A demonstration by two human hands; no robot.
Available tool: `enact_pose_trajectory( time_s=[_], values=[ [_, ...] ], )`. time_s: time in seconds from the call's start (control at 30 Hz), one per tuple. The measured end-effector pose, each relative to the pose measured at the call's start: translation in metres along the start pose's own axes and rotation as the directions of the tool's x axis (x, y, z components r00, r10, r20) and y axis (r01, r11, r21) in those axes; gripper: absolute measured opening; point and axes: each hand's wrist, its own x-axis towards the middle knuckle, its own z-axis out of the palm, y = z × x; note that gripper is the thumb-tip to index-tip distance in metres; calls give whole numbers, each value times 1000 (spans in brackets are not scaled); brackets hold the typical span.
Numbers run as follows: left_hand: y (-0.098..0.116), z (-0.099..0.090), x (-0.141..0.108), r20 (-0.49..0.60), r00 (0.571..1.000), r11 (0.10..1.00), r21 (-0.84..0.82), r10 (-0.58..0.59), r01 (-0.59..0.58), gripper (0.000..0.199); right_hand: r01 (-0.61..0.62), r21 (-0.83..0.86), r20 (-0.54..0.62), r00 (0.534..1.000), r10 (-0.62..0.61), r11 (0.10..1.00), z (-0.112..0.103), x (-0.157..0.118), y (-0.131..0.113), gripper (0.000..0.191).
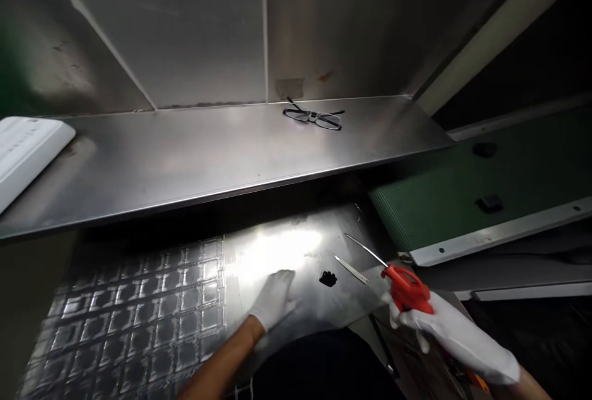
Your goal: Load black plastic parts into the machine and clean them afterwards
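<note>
My right hand point(430, 321), in a white glove, is wrapped round a red air blow gun point(407, 290) whose thin bent metal nozzle points up and left over the metal worktop point(305, 307). My left hand point(275, 298), gloved in white too, lies on the worktop with its fingers stretched out and holds nothing I can see. Between the two hands sits a small black part point(328, 278) with a knobbly outline. A pair of tweezers point(351, 269) rests slantwise to the right of that part, near the nozzle.
A clear plastic tray point(160, 332) with many square pockets lies on the left. Above the worktop runs a steel shelf point(208, 147) bearing eyeglasses point(312, 118) and a white device point(30, 150). On the right, a green conveyor belt point(439, 203) carries black pieces point(490, 203).
</note>
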Motion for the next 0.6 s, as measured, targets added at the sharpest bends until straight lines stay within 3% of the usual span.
enact_pose_trajectory(
  time_s=[0.07, 0.13, 0.27, 0.43, 0.6],
  values=[
    [31, 52, 10, 33, 999, 1000, 2, -9, 9, 79, 16, 17, 42, 999, -17, 1000, -6, -6, 18, 36],
    [54, 91, 22, -16, 993, 993, 16, -113, 113, 92, 25, 34, 66, 997, -27, 999, -14, -10, 40, 34],
    [84, 142, 42, -132, 943, 952, 3, -304, 307, 88, 14, 62, 70, 997, -18, 998, -32, -15, 84, 35],
    [96, 167, 52, -233, 862, 893, -131, -451, 432, 56, -7, 84, 120, 993, -3, 996, -52, -19, 112, 28],
    [110, 159, 54, -246, 780, 777, -463, -575, 426, 39, 6, 113, 178, 984, -26, 994, -70, -20, 109, 34]
  ],
)
